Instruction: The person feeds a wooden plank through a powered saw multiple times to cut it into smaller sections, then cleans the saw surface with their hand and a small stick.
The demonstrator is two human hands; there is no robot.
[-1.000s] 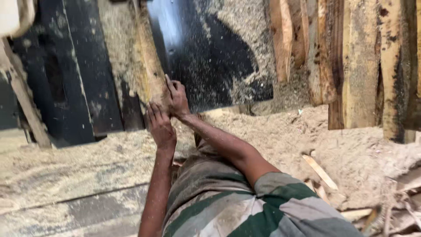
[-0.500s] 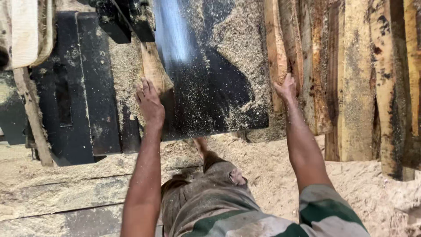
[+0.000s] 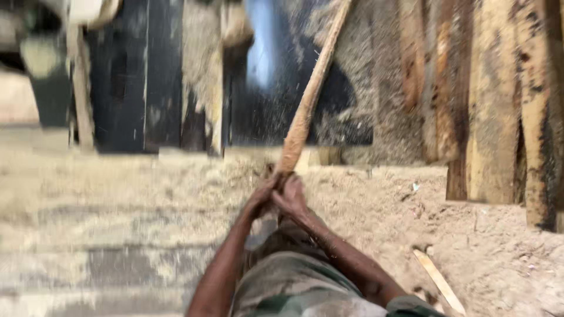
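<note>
Fingers [image 3: 296, 189] of both hands are wrapped around the lower end of a long, rough wooden strip [image 3: 308, 103], just below the middle of the frame. The left hand [image 3: 261, 199] grips from the left side and the right hand [image 3: 289, 196] closes over it from the right, the two hands touching each other. The picture is blurred, so single fingers are hard to tell apart.

From the hands the wooden strip runs up and to the right, tilted, reaching the top edge of the frame right of centre. It crosses in front of a dark, shiny machine table [image 3: 352, 105] dusted with sawdust, and specks of sawdust hang in the air around it.

Across the lower half of the frame the floor [image 3: 147, 194] is thick with pale sawdust. A short light wood offcut [image 3: 437, 280] lies on it at the lower right, well apart from the hands.

Rough boards [image 3: 499, 100] with bark edges stand side by side along the right of the frame. At the upper left are dark panels [image 3: 132, 70] and a pale, blurred shape [image 3: 82, 10] at the very top edge; what it is cannot be told.

Both forearms rise from the bottom centre, above a striped green and grey garment [image 3: 305, 287]. No label or sign can be made out.
</note>
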